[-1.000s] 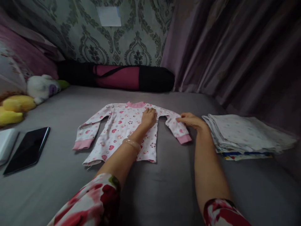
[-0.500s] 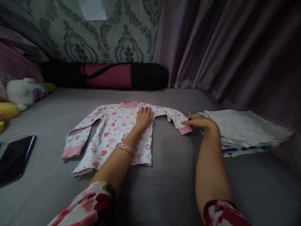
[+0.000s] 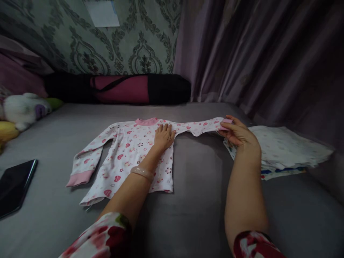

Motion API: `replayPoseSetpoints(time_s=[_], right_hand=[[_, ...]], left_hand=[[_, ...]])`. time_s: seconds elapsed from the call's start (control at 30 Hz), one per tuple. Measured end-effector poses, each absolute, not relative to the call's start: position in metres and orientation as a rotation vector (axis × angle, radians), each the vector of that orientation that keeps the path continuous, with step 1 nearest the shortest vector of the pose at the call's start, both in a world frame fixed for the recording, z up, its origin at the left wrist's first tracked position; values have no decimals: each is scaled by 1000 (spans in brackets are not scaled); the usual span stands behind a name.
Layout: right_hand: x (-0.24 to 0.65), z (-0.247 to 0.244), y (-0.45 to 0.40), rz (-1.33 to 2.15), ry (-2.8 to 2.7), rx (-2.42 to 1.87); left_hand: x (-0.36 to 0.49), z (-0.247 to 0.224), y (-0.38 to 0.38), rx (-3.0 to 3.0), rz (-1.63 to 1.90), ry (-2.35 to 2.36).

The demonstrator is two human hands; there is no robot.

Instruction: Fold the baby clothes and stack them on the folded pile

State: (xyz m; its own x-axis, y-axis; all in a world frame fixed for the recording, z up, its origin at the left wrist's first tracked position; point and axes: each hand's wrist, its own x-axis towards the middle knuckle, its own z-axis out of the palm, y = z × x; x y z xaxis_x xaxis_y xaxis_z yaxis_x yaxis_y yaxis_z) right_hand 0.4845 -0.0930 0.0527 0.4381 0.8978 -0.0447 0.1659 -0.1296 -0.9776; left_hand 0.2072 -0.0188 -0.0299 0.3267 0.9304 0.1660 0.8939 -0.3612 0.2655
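A small white long-sleeved shirt (image 3: 134, 150) with pink collar, pink cuffs and a heart and flower print lies spread on the grey sheet. My left hand (image 3: 163, 137) rests on the shirt near its right shoulder, palm down with fingers spread. With thumb and fingers my right hand (image 3: 238, 132) pinches the pink cuff of the right sleeve (image 3: 205, 125), which is stretched out straight to the side. The left sleeve (image 3: 88, 157) lies bent downward, its cuff on the sheet.
A stack of folded white cloths (image 3: 290, 148) lies right, close to my right hand. A dark phone or tablet (image 3: 17, 186) is at the left. Plush toys (image 3: 23, 109) sit at the back left, a black and magenta bag (image 3: 120, 87) along the wall, a curtain (image 3: 228, 53) behind right.
My right hand has moved outward and up, away from the shirt's body, pulling the right sleeve from bent to straight. My left hand has stayed on the shirt.
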Motion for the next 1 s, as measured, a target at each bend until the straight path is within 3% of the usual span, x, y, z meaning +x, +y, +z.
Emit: replayPoseSetpoints(time_s=[0.37,0.63,1.0], right_hand=[[477,37,-80,-64,-1294,-2079],[455,22,-79,-252,-1633,-2258],[435,-12,-64,-244,-1347,-2496]], left_hand=[[206,-29,-20,2464,404,1679],[206,-29,-20,2441,396,1671],[205,-23,-19,2372,370,1646]])
